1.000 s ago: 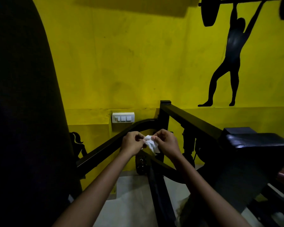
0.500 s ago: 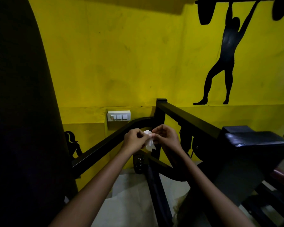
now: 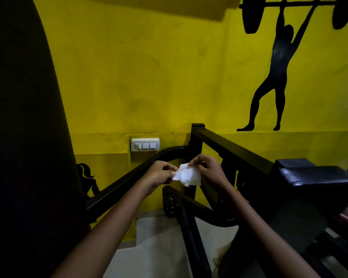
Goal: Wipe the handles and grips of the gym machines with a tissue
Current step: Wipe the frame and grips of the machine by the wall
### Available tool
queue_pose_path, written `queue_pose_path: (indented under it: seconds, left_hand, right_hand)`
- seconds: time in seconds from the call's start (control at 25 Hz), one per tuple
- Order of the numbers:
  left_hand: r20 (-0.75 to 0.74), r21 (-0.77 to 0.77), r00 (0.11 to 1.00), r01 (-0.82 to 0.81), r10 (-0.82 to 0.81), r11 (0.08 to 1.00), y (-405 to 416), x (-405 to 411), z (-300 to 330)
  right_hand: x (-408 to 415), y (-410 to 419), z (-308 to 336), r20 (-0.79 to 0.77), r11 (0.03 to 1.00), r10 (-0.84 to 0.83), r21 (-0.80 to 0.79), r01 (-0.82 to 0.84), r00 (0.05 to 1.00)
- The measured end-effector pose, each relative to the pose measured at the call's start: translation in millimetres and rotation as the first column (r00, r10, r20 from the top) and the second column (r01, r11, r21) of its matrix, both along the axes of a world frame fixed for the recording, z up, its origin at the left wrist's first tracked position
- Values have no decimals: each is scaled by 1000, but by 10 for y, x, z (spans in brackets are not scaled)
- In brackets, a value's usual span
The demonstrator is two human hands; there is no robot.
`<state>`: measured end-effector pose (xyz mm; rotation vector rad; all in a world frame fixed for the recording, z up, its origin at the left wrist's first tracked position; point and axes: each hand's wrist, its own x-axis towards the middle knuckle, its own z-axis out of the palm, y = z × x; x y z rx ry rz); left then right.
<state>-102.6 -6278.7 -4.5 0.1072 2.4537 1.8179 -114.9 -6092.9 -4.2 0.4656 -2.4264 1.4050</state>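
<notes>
White, crumpled tissue, pinched between left hand and right hand above black machine frame.

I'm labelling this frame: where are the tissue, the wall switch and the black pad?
tissue [image 3: 187,175], head view, middle of the crumpled sheet.
wall switch [image 3: 145,144], head view, centre of the white plate.
black pad [image 3: 317,174], head view, its top face.

The tissue is thin white paper, crumpled and matt. The machine frame looks like black painted metal with a dull sheen. The pad on the right is black vinyl-like upholstery, faintly glossy. The wall is matt yellow paint; the switch plate is smooth white plastic.
</notes>
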Motion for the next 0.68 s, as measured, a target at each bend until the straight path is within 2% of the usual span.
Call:
queue_pose_path:
  seconds: [0.16,0.28,0.44,0.56,0.6,0.68]
  left_hand:
    - [63,189,998,3,-15,982,70,12,-7]
    - [98,238,995,-29,6,971,79,-21,-16]
    - [220,467,976,-111,7,877,89,-22,76]
    - [219,544,974,-168,55,822,151,-47,115]
    - [205,552,975,-184,82,813,174,-60,123]
    - [166,539,980,-183,109,822,212,-78,141]
  right_hand:
    - [-38,-42,42,-31,998,58,4,-57,998]
    - [-85,23,44,-15,991,132,0,-132,991]
    - [-148,136,34,5,989,146,-15,-146,989]
    - [-120,142,29,111,985,166,-65,-159,980]
    - [-101,133,32,130,987,163,-18,-162,978]
    - [-86,96,20,92,974,110,188,-126,990]
